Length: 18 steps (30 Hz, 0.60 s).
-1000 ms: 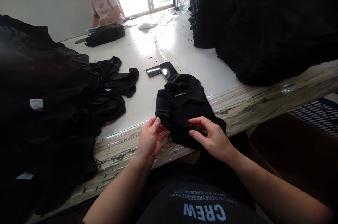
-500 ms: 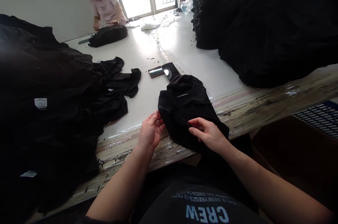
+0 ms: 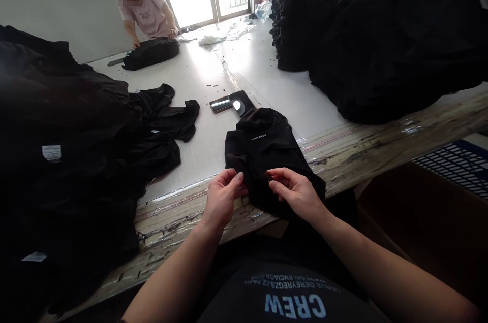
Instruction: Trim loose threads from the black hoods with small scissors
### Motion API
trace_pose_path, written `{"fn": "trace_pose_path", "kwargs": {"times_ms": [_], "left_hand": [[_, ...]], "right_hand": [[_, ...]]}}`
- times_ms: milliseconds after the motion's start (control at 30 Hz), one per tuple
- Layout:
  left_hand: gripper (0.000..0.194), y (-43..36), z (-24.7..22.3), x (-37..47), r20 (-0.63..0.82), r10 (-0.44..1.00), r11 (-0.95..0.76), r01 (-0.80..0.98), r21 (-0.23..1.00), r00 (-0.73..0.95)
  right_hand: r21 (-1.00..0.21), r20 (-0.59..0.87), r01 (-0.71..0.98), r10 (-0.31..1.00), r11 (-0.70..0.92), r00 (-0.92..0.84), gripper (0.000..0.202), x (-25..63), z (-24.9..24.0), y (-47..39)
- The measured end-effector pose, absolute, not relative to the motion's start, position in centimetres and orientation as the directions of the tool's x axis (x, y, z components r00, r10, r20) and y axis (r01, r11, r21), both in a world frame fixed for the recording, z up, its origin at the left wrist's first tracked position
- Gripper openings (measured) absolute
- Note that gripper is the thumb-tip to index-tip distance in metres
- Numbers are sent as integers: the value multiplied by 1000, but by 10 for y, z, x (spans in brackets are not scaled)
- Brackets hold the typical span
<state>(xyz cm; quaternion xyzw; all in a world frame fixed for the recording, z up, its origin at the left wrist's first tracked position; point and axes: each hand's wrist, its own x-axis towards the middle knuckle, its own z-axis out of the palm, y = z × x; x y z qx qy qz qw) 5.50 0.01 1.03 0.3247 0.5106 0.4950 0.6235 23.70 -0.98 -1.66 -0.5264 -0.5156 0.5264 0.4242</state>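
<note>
A black garment [image 3: 270, 153] with small pale lettering lies across the table's near edge in front of me. My left hand [image 3: 225, 192] pinches the garment's left edge between thumb and fingers. Over the garment's right half, my right hand [image 3: 295, 190] has its thumb and fingertips pinched together around something small and dark, too small to name. Just beyond the garment, two phones [image 3: 220, 104] [image 3: 240, 102] lie overlapping on the table.
Heaped black garments [image 3: 84, 125] cover the left side, and a tall black pile [image 3: 366, 43] stands at the right. Across the table [image 3: 198, 160], a person [image 3: 148, 10] handles a black bundle [image 3: 152, 53]. A blue basket [image 3: 453, 163] sits lower right.
My left hand has moved right and closed its thumb and fingers on the garment's left edge, which is now folded up. The view has shifted slightly. The person's hands have moved on the bundle.
</note>
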Motion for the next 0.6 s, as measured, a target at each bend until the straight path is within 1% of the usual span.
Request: {"fn": "trace_pose_path", "kwargs": {"times_ms": [100,200,433,600], "left_hand": [[31,-1,18,60,-332,943,316,-395,863,30],[32,-2,22,63,-315,948,302,-422,855,40],[25,-8,17,66,-249,968,239,-384,892,24],[21,-10,16,67,-249,968,247,-341,907,39]], "right_hand": [[-994,-78,89,992,-69,-97,32,229,-7,-13],[-993,-40,119,992,-26,-116,27,222,2,-14],[-962,78,251,990,106,-118,18,214,7,-12],[-965,60,245,990,91,-129,17,212,11,-13]]}}
